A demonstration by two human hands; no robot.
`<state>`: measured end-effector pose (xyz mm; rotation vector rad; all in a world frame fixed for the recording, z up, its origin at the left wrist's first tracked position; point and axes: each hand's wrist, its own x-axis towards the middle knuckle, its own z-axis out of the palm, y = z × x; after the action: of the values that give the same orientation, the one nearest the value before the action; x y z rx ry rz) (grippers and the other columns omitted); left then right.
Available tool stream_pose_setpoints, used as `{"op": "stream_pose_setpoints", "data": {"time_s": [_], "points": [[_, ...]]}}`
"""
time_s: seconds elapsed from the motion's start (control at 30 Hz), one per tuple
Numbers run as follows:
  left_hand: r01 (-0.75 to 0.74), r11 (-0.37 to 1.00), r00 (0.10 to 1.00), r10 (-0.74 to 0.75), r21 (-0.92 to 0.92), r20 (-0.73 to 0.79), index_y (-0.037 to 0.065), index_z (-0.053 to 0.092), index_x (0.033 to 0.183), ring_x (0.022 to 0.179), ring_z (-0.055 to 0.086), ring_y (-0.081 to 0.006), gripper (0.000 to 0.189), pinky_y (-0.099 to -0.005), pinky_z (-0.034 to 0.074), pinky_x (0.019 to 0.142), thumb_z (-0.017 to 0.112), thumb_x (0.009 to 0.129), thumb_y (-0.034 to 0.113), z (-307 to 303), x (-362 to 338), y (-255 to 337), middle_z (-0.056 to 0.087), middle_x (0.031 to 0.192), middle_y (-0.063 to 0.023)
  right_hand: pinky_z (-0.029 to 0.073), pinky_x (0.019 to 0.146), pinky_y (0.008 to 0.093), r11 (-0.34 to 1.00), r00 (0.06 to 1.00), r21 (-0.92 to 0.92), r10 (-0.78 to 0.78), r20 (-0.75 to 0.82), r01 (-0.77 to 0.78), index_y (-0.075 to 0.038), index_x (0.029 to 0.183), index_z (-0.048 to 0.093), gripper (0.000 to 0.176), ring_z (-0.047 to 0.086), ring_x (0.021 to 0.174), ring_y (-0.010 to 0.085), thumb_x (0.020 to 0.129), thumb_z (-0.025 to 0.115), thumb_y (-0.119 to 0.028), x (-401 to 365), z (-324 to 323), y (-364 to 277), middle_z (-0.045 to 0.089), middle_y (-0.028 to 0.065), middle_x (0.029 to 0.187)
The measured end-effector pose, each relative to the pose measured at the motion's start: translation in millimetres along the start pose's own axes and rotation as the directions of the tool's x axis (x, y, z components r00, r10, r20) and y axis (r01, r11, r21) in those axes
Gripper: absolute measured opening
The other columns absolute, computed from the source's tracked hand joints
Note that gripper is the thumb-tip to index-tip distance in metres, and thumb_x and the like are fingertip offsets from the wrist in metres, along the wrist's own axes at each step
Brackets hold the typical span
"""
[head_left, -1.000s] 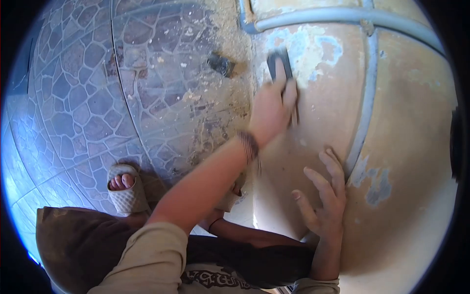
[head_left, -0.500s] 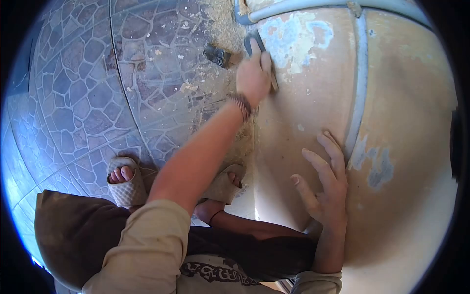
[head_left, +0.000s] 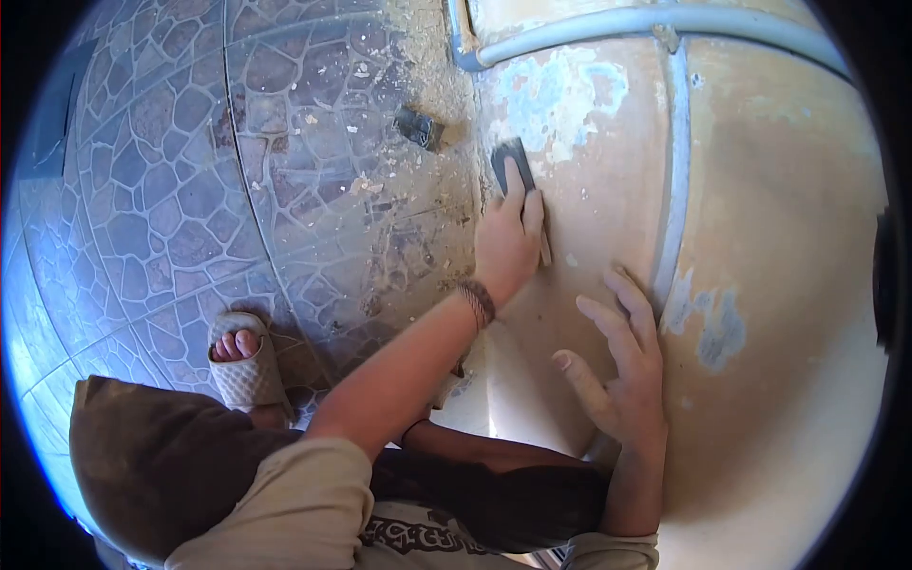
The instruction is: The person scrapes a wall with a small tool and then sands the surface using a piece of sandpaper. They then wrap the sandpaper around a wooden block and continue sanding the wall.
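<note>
My left hand holds a dark flat block against the lower wall, close to where it meets the floor. The index finger lies stretched along the block, and a thin edge shows beside the fingers. A bare pale-blue patch with flaking edges lies just above the block. Farther right, my right hand rests on the wall with its fingers spread and nothing in it. Its fingertips are near a light-blue pipe.
Stone-patterned floor spreads to the left, with dust and pale flakes along the wall. A dark crumpled piece lies there. One sandalled foot stands below. Another pipe crosses the top. A grey patch marks the right wall.
My left hand and the block have moved down the wall, away from the pale-blue patch. The other sandal is now mostly hidden behind my left forearm. My right hand keeps its place on the wall.
</note>
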<state>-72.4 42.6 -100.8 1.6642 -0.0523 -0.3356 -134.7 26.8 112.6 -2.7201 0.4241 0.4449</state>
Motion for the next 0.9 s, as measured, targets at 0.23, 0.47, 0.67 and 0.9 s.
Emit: {"op": "stream_pose_setpoints", "data": {"time_s": [0.23, 0.47, 0.67, 0.9], "points": [[0.066, 0.994, 0.96, -0.087, 0.085, 0.266, -0.008, 0.03, 0.143, 0.073, 0.061, -0.048, 0.062, -0.0538, 0.049, 0.069, 0.045, 0.098, 0.032, -12, 94, -12, 0.062, 0.08, -0.032, 0.037, 0.108, 0.0463, 0.998, 1.0, -0.064, -0.01, 0.021, 0.011, -0.003, 0.12, 0.061, 0.048, 0.042, 0.132, 0.0419, 0.075, 0.077, -0.011, -1, 4, 1, 0.045, 0.0237, 0.138], [0.13, 0.991, 0.975, -0.132, 0.02, 0.176, -0.009, 0.035, 0.139, 0.074, 0.062, -0.0491, 0.059, -0.0549, 0.049, 0.07, 0.043, 0.098, 0.033, -5, 70, 17, 0.062, 0.079, -0.0333, 0.037, 0.108, 0.0467, 0.999, 0.999, -0.039, 0.013, 0.046, -0.011, -0.003, 0.122, 0.06, 0.05, 0.04, 0.133, 0.0415, 0.076, 0.077, -0.011, 0, 5, 1, 0.043, 0.024, 0.14], [0.106, 0.994, 0.986, -0.106, 0.006, 0.13, -0.01, 0.049, 0.128, 0.072, 0.063, -0.0482, 0.055, -0.0547, 0.05, 0.069, 0.044, 0.096, 0.035, -7, 65, 44, 0.063, 0.077, -0.0325, 0.037, 0.108, 0.0468, 0.999, 0.999, -0.006, 0.033, 0.042, -0.032, -0.003, 0.122, 0.059, 0.051, 0.039, 0.134, 0.0419, 0.076, 0.078, -0.013, 0, -3, -3, 0.043, 0.0246, 0.14], [0.139, 0.989, 0.988, -0.135, -0.049, 0.077, -0.005, 0.066, 0.087, 0.081, 0.061, -0.0499, 0.036, -0.0502, 0.049, 0.071, 0.05, 0.091, 0.027, -4, 99, 30, 0.057, 0.079, -0.0364, 0.038, 0.107, 0.046, 0.999, 0.997, -0.038, 0.036, 0.063, -0.033, -0.002, 0.123, 0.059, 0.052, 0.04, 0.134, 0.0419, 0.076, 0.079, -0.015, -2, 0, -4, 0.042, 0.0252, 0.14]]}}
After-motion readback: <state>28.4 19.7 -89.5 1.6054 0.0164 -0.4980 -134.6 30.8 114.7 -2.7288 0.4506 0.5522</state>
